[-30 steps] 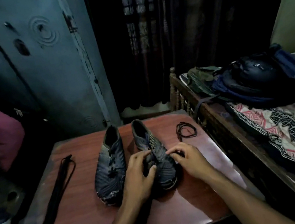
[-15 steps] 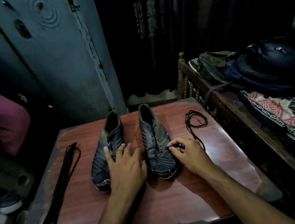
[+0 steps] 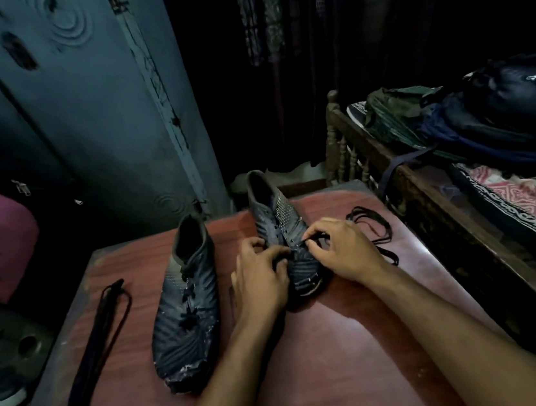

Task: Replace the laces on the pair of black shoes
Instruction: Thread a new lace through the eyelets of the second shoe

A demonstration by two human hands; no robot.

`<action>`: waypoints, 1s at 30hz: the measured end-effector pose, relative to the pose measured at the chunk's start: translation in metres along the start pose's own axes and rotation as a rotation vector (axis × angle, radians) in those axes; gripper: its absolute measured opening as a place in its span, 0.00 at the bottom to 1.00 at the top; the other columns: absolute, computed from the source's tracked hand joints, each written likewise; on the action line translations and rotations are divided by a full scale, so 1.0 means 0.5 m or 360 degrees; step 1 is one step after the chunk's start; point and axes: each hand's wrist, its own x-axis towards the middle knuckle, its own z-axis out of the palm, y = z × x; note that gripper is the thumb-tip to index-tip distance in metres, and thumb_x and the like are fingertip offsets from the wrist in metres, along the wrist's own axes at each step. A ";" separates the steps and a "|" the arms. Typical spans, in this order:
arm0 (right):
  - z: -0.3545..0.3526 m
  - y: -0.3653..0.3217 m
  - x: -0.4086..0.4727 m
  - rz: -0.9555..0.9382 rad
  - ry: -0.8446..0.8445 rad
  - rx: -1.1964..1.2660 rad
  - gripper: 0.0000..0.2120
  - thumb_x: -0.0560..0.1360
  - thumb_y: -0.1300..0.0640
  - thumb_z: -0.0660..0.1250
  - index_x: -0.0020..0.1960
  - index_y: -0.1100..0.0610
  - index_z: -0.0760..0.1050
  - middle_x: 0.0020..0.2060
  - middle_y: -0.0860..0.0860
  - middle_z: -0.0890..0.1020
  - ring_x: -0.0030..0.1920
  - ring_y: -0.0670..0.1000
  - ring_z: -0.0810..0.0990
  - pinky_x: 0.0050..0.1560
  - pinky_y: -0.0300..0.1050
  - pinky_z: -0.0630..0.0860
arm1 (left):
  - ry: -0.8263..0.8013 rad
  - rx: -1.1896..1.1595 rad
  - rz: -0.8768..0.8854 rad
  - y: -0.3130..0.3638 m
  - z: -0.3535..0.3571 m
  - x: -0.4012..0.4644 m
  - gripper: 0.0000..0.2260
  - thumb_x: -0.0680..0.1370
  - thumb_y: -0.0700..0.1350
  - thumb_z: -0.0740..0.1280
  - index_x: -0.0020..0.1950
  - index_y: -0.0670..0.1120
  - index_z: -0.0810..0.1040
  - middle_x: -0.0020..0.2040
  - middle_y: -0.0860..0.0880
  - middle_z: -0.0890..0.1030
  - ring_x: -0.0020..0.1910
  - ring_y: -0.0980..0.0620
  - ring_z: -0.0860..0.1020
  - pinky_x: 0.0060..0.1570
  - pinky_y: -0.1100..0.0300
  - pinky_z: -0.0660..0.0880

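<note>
The right hand [image 3: 343, 251] pinches the tip of a lace [image 3: 377, 235] at an eyelet low on the right shoe [image 3: 283, 231]. The left hand [image 3: 262, 277] grips that shoe's toe and holds it steady. I think the tip should go straight into the hole, slowly, while the shoe stays held down. The left shoe [image 3: 187, 300], with its lace in, sits beside it on the surface [image 3: 346, 355]. Another lace bundle [image 3: 101, 338] lies far left. No boxes or tubs show here.
</note>
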 end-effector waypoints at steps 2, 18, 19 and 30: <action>0.013 0.015 0.021 -0.0044 0.0047 -0.0010 0.03 0.76 0.58 0.70 0.49 0.52 0.82 0.44 0.44 0.82 0.46 0.45 0.80 0.50 0.48 0.78 | 0.0001 -0.0106 -0.0080 -0.005 0.013 0.030 0.10 0.79 0.48 0.70 0.55 0.62 0.83 0.61 0.58 0.65 0.67 0.53 0.69 0.59 0.55 0.63; 0.009 0.030 0.050 -0.0222 0.0107 -0.0013 0.06 0.71 0.62 0.73 0.46 0.53 0.83 0.43 0.44 0.82 0.45 0.42 0.80 0.49 0.34 0.75 | 0.0202 -0.0472 0.0166 -0.010 0.050 0.056 0.15 0.76 0.35 0.70 0.56 0.53 0.84 0.51 0.59 0.67 0.56 0.56 0.71 0.63 0.53 0.72; 0.007 0.028 0.049 -0.0249 0.0122 -0.0032 0.06 0.72 0.63 0.73 0.46 0.54 0.83 0.43 0.45 0.81 0.45 0.42 0.79 0.49 0.34 0.75 | 0.0200 -0.0480 0.0185 -0.009 0.052 0.053 0.14 0.76 0.36 0.69 0.57 0.52 0.84 0.51 0.57 0.67 0.56 0.56 0.71 0.63 0.52 0.72; -0.020 0.030 0.051 -0.0374 -0.0053 -0.0150 0.09 0.75 0.63 0.74 0.52 0.53 0.85 0.46 0.45 0.81 0.47 0.42 0.79 0.50 0.38 0.75 | 0.0169 -0.0567 0.0209 -0.005 0.051 0.047 0.15 0.77 0.36 0.68 0.57 0.54 0.83 0.54 0.59 0.68 0.59 0.55 0.72 0.65 0.48 0.72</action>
